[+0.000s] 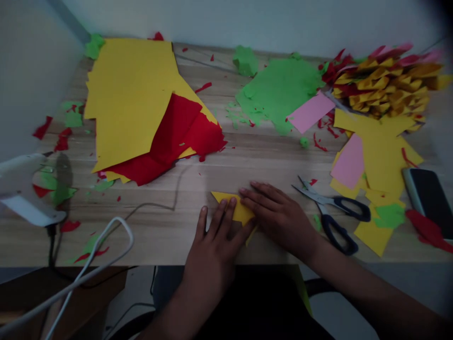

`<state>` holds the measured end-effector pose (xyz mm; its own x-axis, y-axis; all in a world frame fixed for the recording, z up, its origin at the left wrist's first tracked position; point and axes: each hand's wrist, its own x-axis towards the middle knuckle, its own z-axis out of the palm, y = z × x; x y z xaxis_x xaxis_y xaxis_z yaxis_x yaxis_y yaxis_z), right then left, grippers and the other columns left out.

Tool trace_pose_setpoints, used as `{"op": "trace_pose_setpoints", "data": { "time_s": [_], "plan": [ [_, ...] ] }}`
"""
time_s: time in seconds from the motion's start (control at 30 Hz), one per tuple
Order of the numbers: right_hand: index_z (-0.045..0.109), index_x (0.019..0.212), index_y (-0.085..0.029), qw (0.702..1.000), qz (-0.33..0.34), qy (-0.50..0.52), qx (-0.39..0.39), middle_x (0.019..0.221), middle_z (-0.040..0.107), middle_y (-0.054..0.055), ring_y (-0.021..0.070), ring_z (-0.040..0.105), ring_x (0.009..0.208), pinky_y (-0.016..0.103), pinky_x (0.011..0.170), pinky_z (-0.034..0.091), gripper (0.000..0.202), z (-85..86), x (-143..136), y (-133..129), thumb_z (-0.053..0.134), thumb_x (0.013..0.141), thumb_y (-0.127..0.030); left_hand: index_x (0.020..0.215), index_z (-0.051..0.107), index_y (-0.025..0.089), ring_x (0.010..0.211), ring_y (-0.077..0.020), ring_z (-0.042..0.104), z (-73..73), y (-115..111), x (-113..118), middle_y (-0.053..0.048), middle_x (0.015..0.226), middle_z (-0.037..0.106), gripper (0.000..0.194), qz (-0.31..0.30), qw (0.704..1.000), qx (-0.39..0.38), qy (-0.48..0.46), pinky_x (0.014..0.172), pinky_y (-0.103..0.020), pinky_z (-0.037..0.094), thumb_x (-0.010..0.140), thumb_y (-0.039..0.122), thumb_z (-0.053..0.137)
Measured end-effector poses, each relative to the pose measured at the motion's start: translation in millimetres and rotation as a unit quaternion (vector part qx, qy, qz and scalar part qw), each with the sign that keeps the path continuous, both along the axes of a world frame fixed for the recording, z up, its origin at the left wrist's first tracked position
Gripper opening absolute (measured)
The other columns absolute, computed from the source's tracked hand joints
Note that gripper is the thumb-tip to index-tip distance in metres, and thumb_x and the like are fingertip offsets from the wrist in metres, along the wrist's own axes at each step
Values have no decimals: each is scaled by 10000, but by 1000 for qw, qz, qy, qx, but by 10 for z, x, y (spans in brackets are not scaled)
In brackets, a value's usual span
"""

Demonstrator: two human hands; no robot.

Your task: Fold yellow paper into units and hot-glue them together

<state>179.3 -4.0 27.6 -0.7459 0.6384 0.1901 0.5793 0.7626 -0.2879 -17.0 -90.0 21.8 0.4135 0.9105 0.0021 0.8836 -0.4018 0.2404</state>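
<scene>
Left hand [212, 241] lies flat, fingers spread, pressing the near edge of a folded yellow paper piece [235, 208] against the table [170, 236]. Right hand [279, 215] lies flat on the same piece from the other side, fingers extended, neither hand clenched. Scissors [334, 212] rest just right of the right hand. A stack of yellow and red sheets [141, 108] lies beyond the left hand.

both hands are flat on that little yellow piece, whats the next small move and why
Probably run the right hand fingers along the fold to crease it, while the left hand pins the yellow paper piece flat on the table. Both hands already press on it, and it looks partly folded.
</scene>
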Motion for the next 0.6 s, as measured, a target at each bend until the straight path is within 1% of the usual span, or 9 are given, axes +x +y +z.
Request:
{"op": "trace_pose_setpoints", "data": {
  "time_s": [0.2,0.33,0.4,0.47,0.53,0.6],
  "plan": [
    [672,1247,-153,999,-30,0,25,1352,660,57,290,565,1309,506,1053,533,350,27,171,-264,548,928,-77,1554,297,374,1511,-351,265,37,15,11,-158,1655,226,954,0,1000,-21,-1,1190,-611,202,734,186,745],
    [658,1279,-164,998,-53,-2,25,1342,665,82,266,562,1318,491,1064,521,410,-35,302,-404,557,900,-44,1540,333,351,1519,-355,238,46,23,1,-149,1668,191,951,0,1000,-26,1,1188,-620,207,706,157,747],
    [675,1248,-174,997,-57,34,27,1320,680,80,251,576,1301,479,1069,514,381,-99,332,-437,557,904,-59,1528,357,347,1527,-351,216,22,22,-12,-137,1675,169,921,-2,1000,-22,6,1194,-619,196,710,183,749],
    [708,1165,-198,993,-69,90,27,1280,705,61,232,627,1223,454,1047,525,300,-156,328,-451,547,930,-108,1513,384,350,1537,-342,187,-13,22,-29,-131,1679,149,897,-12,1000,-16,14,1206,-605,174,709,217,757],
    [728,1067,-225,985,-103,136,19,1229,730,36,207,679,1095,409,991,549,229,-179,326,-440,545,943,-167,1502,405,353,1544,-326,165,-40,25,-40,-125,1679,150,879,-13,999,-17,33,1218,-587,158,706,237,761],
    [729,1022,-244,979,-141,142,40,1153,756,19,191,690,1056,367,962,553,195,-143,404,-397,560,933,-206,1500,412,340,1542,-321,178,-47,29,-40,-127,1675,163,896,1,999,-6,49,1224,-569,159,685,217,765]
  ]
}}
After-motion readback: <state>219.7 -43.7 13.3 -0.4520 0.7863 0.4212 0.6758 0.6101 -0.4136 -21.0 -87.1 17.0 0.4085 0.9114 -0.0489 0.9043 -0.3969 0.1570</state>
